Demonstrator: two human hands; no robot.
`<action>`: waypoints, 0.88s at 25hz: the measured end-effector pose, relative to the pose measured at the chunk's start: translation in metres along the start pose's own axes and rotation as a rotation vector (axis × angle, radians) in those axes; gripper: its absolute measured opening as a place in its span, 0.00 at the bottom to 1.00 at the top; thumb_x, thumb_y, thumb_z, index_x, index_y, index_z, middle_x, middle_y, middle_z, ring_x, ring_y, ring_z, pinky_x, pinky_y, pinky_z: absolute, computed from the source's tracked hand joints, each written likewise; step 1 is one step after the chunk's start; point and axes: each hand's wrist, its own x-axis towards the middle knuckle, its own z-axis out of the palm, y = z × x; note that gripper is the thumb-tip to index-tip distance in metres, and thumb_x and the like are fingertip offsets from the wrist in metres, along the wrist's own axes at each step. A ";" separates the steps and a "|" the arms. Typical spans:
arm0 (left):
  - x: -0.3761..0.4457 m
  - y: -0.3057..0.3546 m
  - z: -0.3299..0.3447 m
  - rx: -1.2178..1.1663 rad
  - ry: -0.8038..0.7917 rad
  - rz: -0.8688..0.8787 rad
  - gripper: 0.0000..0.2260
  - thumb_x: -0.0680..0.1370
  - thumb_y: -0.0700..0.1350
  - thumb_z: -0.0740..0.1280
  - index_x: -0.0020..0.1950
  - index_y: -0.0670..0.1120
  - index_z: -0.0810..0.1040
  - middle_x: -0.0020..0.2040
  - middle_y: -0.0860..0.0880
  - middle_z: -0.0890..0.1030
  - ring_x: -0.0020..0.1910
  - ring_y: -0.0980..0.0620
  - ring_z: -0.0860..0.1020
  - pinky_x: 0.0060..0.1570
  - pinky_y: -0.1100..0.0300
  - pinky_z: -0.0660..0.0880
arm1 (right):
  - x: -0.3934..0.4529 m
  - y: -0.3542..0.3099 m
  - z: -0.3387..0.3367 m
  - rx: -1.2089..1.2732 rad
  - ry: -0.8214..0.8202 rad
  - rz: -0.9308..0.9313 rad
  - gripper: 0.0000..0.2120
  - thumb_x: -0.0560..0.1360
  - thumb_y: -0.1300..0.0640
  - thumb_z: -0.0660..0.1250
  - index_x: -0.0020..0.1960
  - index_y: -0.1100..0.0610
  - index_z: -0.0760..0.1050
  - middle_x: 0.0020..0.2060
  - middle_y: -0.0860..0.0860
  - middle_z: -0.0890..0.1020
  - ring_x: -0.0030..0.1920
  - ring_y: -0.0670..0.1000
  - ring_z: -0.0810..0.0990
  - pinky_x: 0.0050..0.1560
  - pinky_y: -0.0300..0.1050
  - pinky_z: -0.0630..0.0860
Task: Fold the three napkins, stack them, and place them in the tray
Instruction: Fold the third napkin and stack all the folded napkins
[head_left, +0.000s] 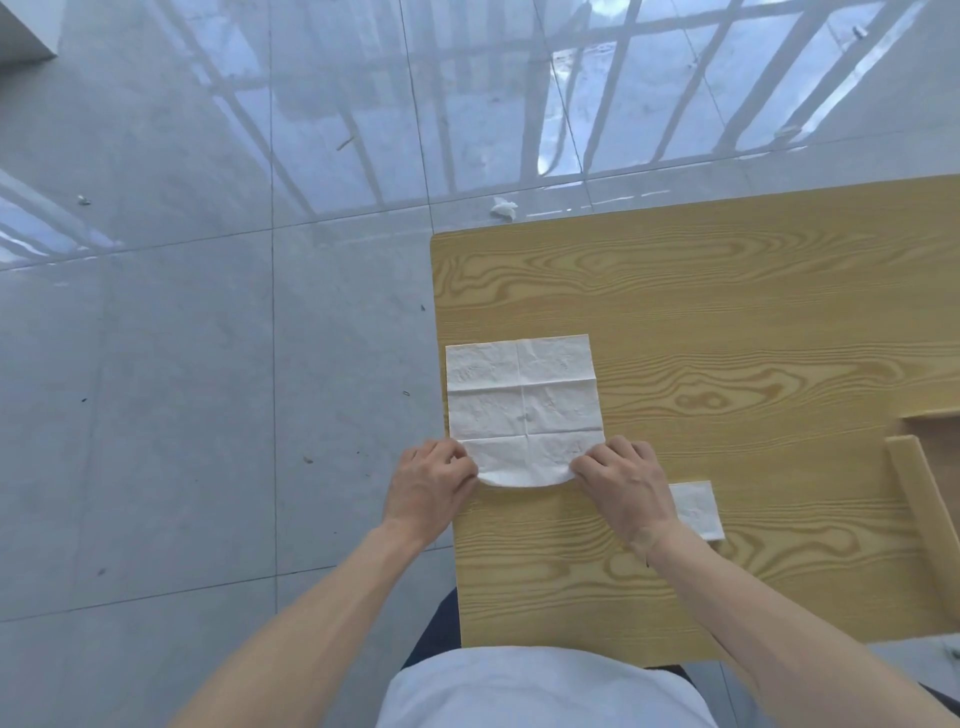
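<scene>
A white creased napkin (522, 400) lies spread near the left edge of the wooden table (727, 322). Its near edge is lifted and curled over. My left hand (431, 483) pinches the near left corner and my right hand (621, 478) pinches the near right corner. A small folded white napkin (696, 509) lies on the table just right of my right wrist, partly hidden by it. The wooden tray (914, 467) shows at the right edge, cut off by the frame.
The table's left edge runs just beside the spread napkin, with grey tiled floor (208, 364) beyond it. A crumpled white scrap (504, 208) lies on the floor past the table's far left corner.
</scene>
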 end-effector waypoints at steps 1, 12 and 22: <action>-0.001 0.001 -0.001 -0.046 0.012 -0.024 0.03 0.74 0.44 0.74 0.41 0.48 0.82 0.44 0.51 0.81 0.42 0.48 0.79 0.42 0.55 0.71 | -0.001 -0.001 0.000 0.035 0.004 -0.005 0.10 0.63 0.60 0.81 0.38 0.52 0.82 0.34 0.47 0.82 0.39 0.54 0.80 0.41 0.49 0.76; -0.009 -0.001 -0.022 -0.287 -0.006 -0.039 0.01 0.76 0.45 0.72 0.45 0.50 0.82 0.45 0.56 0.82 0.46 0.55 0.78 0.43 0.64 0.71 | -0.011 -0.003 -0.008 0.176 0.197 -0.048 0.06 0.70 0.60 0.77 0.41 0.51 0.83 0.38 0.45 0.84 0.42 0.54 0.82 0.49 0.48 0.72; -0.023 0.008 -0.022 -0.266 -0.066 0.039 0.13 0.73 0.54 0.74 0.54 0.49 0.81 0.52 0.54 0.83 0.52 0.53 0.79 0.52 0.55 0.74 | -0.013 -0.003 -0.016 0.329 0.110 0.044 0.04 0.70 0.57 0.77 0.42 0.51 0.84 0.34 0.44 0.83 0.40 0.53 0.81 0.45 0.49 0.73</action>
